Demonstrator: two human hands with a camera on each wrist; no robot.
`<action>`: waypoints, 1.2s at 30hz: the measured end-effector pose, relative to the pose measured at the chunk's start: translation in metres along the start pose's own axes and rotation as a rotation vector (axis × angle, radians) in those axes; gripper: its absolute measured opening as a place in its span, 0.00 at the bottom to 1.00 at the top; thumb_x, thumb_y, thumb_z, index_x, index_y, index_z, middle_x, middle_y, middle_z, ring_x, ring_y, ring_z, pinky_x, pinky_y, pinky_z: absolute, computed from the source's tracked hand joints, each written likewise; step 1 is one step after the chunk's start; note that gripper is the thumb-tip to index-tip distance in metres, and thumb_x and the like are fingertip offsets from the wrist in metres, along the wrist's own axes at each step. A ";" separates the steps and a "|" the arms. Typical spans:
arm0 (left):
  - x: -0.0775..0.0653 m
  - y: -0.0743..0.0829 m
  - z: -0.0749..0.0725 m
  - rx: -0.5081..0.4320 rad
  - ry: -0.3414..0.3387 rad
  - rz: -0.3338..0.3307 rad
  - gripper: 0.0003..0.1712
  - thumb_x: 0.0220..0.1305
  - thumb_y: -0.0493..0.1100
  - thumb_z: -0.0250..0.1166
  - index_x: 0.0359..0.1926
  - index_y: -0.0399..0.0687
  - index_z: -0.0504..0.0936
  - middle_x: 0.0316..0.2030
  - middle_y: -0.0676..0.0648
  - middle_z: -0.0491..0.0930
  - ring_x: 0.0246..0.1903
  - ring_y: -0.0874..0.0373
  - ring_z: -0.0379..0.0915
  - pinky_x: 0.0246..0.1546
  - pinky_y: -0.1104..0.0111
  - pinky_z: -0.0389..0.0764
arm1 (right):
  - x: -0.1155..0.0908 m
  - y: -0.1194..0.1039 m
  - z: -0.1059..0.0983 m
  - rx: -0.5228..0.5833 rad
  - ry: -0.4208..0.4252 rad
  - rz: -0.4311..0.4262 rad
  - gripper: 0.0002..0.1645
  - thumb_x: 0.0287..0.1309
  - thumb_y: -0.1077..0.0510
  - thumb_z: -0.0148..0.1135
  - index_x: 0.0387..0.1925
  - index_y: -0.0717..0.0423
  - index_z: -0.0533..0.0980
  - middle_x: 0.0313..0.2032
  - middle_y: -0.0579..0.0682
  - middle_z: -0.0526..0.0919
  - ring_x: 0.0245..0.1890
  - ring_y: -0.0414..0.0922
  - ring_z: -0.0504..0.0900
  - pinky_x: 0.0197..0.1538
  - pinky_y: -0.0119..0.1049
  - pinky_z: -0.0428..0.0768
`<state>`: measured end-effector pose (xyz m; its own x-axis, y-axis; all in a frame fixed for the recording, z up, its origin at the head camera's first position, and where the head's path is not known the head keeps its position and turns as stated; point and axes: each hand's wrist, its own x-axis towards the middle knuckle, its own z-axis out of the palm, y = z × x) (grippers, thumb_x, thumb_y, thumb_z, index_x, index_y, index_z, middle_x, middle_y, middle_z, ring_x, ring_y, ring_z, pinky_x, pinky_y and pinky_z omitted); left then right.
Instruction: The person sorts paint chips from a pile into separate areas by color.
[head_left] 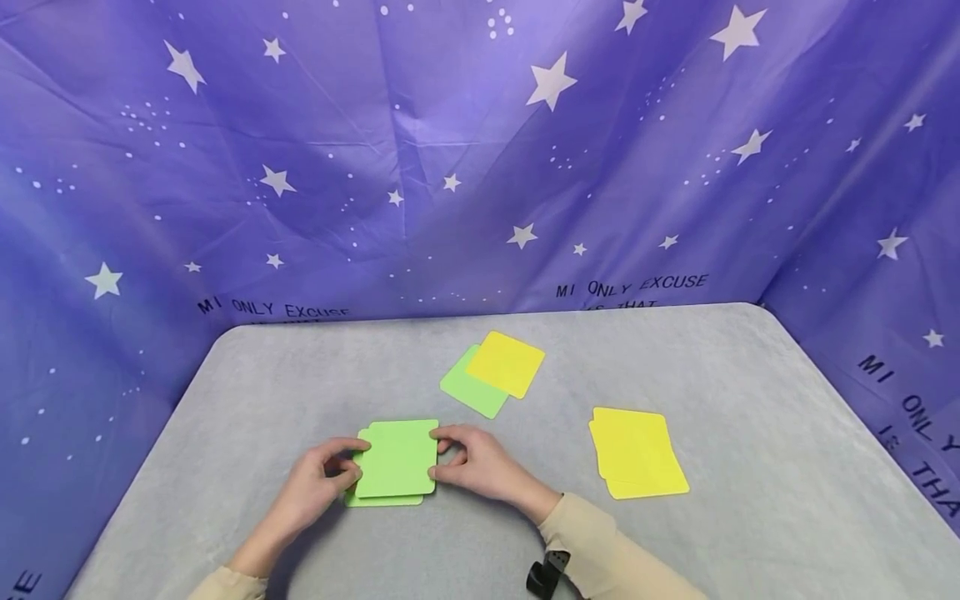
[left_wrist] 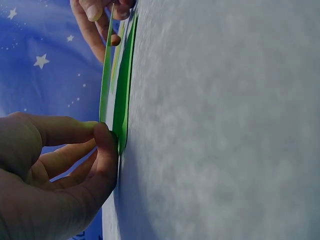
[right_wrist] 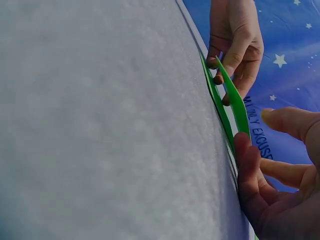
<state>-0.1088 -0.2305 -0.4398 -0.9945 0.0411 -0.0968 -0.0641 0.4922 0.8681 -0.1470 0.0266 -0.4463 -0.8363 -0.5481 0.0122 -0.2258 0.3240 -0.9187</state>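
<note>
A green square card (head_left: 397, 458) is held slightly above another green card (head_left: 384, 502); a gap shows between them in both wrist views. My left hand (head_left: 321, 481) pinches the upper card's left edge between thumb and index finger (left_wrist: 70, 131). At the opposite edge, my right hand (head_left: 480, 463) holds the same card, with fingertips at its upper right corner and lower right side. From the right wrist, the right thumb (right_wrist: 246, 150) is against the card's edge.
Farther back on the grey table (head_left: 300, 367), a yellow card (head_left: 507, 363) overlaps a green card (head_left: 472, 392). Several yellow cards (head_left: 639, 454) lie in an uneven stack to the right. A purple star-patterned cloth (head_left: 450, 108) hangs behind the table.
</note>
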 end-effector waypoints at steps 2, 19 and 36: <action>-0.001 -0.002 -0.003 0.017 0.011 0.000 0.19 0.54 0.26 0.64 0.49 0.36 0.81 0.34 0.46 0.79 0.31 0.57 0.75 0.25 0.70 0.74 | 0.005 -0.001 0.002 -0.012 -0.009 -0.001 0.30 0.51 0.62 0.71 0.55 0.68 0.74 0.38 0.51 0.78 0.25 0.34 0.78 0.31 0.29 0.77; -0.003 -0.005 -0.011 0.104 0.014 0.029 0.16 0.54 0.26 0.65 0.45 0.37 0.82 0.37 0.45 0.74 0.32 0.57 0.73 0.29 0.70 0.75 | 0.019 -0.005 0.006 -0.227 -0.110 -0.107 0.25 0.48 0.63 0.71 0.50 0.65 0.77 0.32 0.46 0.75 0.24 0.29 0.70 0.34 0.24 0.72; 0.022 0.026 0.022 0.163 0.065 0.200 0.17 0.57 0.26 0.62 0.49 0.38 0.79 0.46 0.40 0.73 0.41 0.50 0.75 0.39 0.63 0.78 | -0.006 0.016 -0.041 -0.189 -0.004 -0.130 0.19 0.52 0.64 0.66 0.48 0.65 0.77 0.32 0.50 0.78 0.24 0.33 0.70 0.31 0.28 0.72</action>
<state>-0.1306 -0.1979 -0.4300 -0.9896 0.0982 0.1048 0.1431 0.6141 0.7762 -0.1657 0.0662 -0.4447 -0.7924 -0.5972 0.1239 -0.4212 0.3888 -0.8194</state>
